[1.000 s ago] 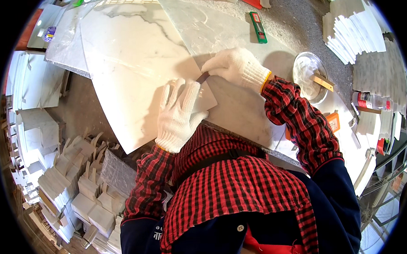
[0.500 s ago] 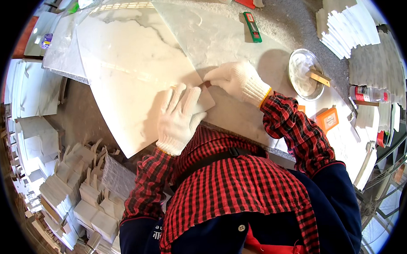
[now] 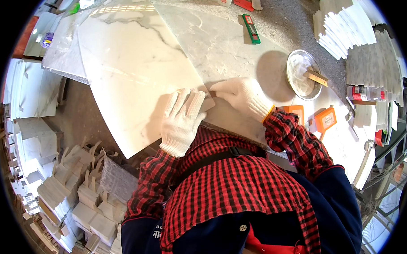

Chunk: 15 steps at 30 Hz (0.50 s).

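A glossy white marble slab (image 3: 134, 71) with grey veins lies at an angle on the worktop, its near left corner jutting past the edge. Flat on its near right corner rests my left hand (image 3: 182, 121), in a white knit glove with the fingers extended. My right hand (image 3: 242, 95), gloved the same way, is closed at the slab's right edge. Between its thumb and fingers a small reddish-brown piece (image 3: 212, 94) shows, touching or very near that edge. Most of the piece is hidden by the glove, so its kind cannot be made out.
To the right stands a round metal bowl (image 3: 295, 72) of whitish paste with a flat wooden-coloured scraper (image 3: 317, 77) in it. Orange boxes (image 3: 325, 119) lie nearer. A green case (image 3: 251, 29) is farther back. Stacked stone tiles (image 3: 346, 30) line the right; wrapped stacks (image 3: 96, 198) fill the lower left.
My right hand has slid a little nearer along the slab's edge with the brown piece. My left hand has shifted slightly right. The slab looks unmoved.
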Available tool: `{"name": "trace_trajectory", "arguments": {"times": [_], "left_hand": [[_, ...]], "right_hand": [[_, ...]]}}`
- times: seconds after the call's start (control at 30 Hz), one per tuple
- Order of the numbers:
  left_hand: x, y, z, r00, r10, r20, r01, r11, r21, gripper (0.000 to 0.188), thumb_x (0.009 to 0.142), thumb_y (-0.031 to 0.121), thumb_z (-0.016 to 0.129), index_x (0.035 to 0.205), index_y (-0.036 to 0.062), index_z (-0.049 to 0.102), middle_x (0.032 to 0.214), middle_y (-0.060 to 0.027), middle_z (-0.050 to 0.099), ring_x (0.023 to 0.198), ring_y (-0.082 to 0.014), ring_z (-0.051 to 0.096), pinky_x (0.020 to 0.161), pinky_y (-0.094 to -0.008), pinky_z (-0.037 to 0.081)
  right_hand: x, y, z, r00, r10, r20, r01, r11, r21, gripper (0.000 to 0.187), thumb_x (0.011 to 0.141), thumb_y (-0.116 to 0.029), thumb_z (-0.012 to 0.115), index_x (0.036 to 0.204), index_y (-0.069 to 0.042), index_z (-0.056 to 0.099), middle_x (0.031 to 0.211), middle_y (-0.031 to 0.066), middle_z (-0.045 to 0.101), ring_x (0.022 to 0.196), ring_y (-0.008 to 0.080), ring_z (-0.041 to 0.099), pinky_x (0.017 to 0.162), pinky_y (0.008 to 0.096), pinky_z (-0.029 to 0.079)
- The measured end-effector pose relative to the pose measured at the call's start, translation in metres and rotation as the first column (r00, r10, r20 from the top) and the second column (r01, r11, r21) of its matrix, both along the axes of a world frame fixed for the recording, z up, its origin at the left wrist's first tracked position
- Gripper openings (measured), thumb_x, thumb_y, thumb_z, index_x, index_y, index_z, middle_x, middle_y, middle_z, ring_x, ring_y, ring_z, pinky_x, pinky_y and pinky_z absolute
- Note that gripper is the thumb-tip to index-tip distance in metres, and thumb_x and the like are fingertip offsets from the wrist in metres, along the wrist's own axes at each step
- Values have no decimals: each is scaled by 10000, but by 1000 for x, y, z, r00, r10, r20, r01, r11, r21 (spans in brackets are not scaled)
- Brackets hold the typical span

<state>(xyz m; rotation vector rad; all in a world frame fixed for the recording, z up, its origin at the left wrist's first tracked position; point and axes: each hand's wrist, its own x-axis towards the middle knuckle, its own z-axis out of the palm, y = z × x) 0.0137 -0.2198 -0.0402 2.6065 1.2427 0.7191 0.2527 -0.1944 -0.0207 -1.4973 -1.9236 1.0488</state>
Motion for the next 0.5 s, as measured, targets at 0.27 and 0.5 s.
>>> {"name": "trace_trajectory", "arguments": {"times": [0.27, 0.5], "left_hand": [[-2, -5, -5, 1000, -8, -2, 8, 998, 59, 550, 846, 174, 771, 1369, 96, 621, 1321, -94, 676, 1282, -320, 592, 1150, -483, 414], [-2, 1, 5, 993, -17, 117, 19, 1000, -14, 574, 846, 181, 776, 1376, 53, 597, 1301, -110, 675, 1272, -335, 587, 1133, -467, 426]], "right_hand": [[-7, -26, -4, 996, -78, 46, 75, 995, 65, 266, 950, -288, 624, 1168, -197, 746, 981, 158, 729, 926, 363, 692, 783, 435, 546], [-3, -31, 12, 991, -113, -71, 106, 990, -90, 273, 938, -243, 644, 1156, -126, 761, 949, 171, 738, 819, 321, 718, 761, 371, 559]]}}
